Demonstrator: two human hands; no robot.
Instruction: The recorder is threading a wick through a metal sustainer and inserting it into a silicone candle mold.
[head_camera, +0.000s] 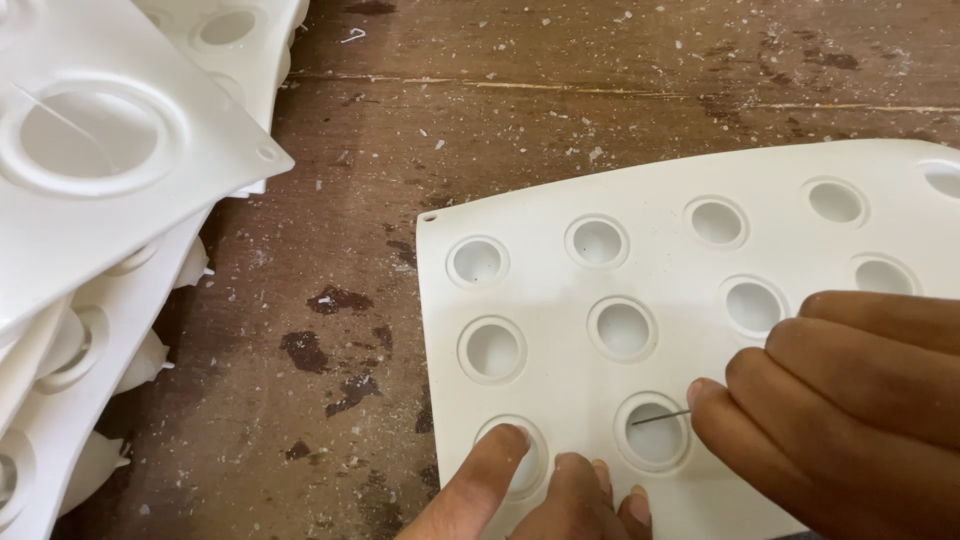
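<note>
A white moulded tray (560, 290) with rows of round cups lies on the wooden table in the head view. My left hand (530, 495) rests at its near edge, index fingertip on the rim of the front-left cup (512, 458). My right hand (850, 400) comes in from the right with fingers curled, pinching a thin dark needle or wire (660, 418). The needle's tip lies over the front cup (652, 433) beside it. The lower parts of both hands are cut off by the frame.
A stack of similar white moulded trays (110, 190) leans at the left, the top one tilted over the table. The worn brown table (340, 300) is flecked with white crumbs and dark stains.
</note>
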